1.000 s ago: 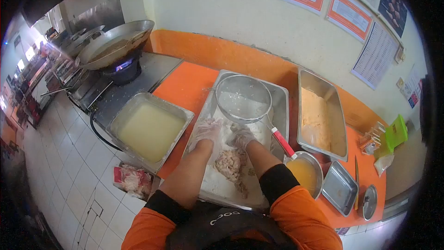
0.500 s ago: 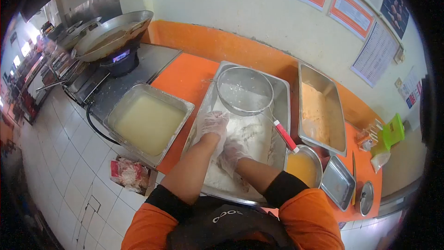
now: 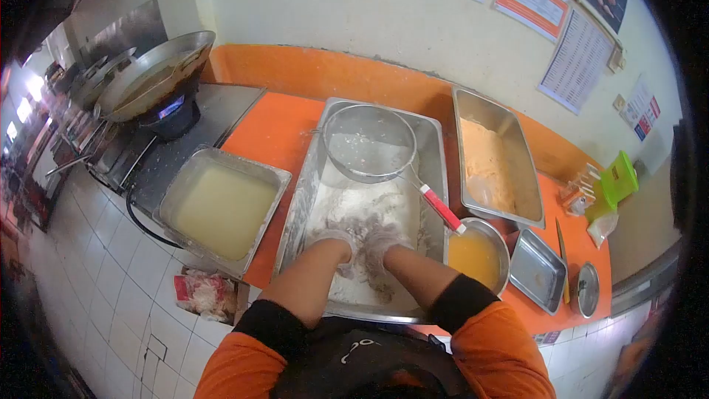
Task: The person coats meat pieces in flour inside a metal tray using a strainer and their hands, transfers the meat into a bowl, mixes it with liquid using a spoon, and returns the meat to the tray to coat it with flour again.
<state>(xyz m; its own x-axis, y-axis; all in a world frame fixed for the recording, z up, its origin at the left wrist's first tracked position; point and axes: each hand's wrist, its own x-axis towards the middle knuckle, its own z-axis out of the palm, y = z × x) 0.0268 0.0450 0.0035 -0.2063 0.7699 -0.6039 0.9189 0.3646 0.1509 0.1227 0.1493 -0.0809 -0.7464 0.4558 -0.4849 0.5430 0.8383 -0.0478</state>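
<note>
My left hand (image 3: 337,245) and my right hand (image 3: 383,242), both in clear plastic gloves, are side by side down in white flour (image 3: 377,203). Their fingers are sunk in the flour and blurred, so whatever they may hold is hidden. A deep steel pan (image 3: 437,251) contains the flour. Across the far end of this pan rests a round wire sieve (image 3: 369,142), its red-and-white handle pointing toward the right rim. Small crumbs lie in the mesh. Some darker lumps show in the flour close to my hands.
Left is a pan of pale cloudy liquid (image 3: 218,203), with a wok (image 3: 151,85) over a lit burner beyond. On the right are a deep pan of orange-tinted powder (image 3: 484,155), a bowl of yellow liquid (image 3: 473,257) and a small metal tray (image 3: 538,273).
Both hands have drawn closer to my body. My left hand has come down from the pan's left middle, and the two hands are now level in the flour. The camera view has shifted slightly.
</note>
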